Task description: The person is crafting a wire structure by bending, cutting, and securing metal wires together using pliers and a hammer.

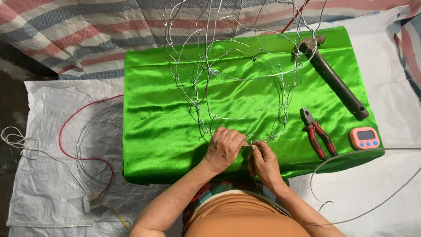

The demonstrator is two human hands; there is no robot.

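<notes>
Bright green satin cloth covers the middle of a floor laid with white woven sacking. On it stands a wire frame, a rounded cage of thin bent wire. Left hand and right hand meet at six o'clock of the frame, fingers pinched narrow on its lower rim wire. Red-handled pliers lie at three o'clock of the hands, a pink timer beyond them, a hammer at two o'clock. Red cable loops at nine o'clock.
</notes>
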